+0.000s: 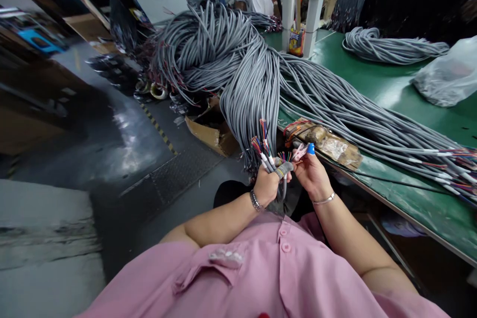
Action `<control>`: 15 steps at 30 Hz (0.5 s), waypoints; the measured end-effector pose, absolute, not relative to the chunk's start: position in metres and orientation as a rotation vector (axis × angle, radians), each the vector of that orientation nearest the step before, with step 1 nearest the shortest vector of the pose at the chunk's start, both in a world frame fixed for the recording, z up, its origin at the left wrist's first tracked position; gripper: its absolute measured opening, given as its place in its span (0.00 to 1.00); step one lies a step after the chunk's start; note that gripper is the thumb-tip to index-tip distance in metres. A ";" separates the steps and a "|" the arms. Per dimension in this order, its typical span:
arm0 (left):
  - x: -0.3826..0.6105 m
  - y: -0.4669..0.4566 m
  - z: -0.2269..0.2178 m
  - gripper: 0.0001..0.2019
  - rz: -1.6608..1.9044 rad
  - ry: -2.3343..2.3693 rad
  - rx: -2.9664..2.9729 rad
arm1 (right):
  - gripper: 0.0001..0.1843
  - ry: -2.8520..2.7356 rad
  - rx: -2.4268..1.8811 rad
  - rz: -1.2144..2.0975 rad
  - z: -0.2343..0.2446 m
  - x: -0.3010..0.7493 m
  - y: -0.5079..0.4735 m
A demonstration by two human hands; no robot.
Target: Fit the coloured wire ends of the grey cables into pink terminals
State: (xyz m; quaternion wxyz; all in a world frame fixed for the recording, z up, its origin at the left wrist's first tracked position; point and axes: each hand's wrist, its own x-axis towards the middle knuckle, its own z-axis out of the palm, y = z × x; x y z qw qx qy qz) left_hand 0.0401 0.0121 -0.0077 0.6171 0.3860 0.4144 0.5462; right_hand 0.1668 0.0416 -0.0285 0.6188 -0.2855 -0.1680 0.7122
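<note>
A green table (391,84) is seen stretching away to the right of and beyond the grip, and most of its near end is covered by a large heap of gray cables (246,74), which spills over the edge just above the hands. Far beyond the grip, to the right, a smaller coil of cables (391,47) and a clear plastic bag (447,74) are laid on the table. A cardboard box (212,134) is set on the floor up and to the left of the grip. A brown wrapped packet (328,141) is placed on the table edge, just right of the grip. The left hand (266,185) is closed firmly around a few cable ends (278,171), held upright, with coloured wires (261,141) fanned out above the fist. The right hand (311,174) is held just beside it, and thin wire ends (300,152) are pinched between its fingertips, one of them marked by a blue tip (311,149).
</note>
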 end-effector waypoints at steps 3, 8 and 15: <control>0.043 0.014 -0.010 0.14 1.249 0.979 0.859 | 0.14 -0.361 -0.683 1.593 -0.029 0.164 0.044; 0.044 0.014 -0.010 0.14 1.244 0.983 0.866 | 0.16 -0.370 -0.661 1.594 -0.030 0.162 0.042; 0.032 0.005 -0.010 0.14 1.245 0.974 0.918 | 0.21 -0.337 -0.632 1.700 -0.030 0.169 0.036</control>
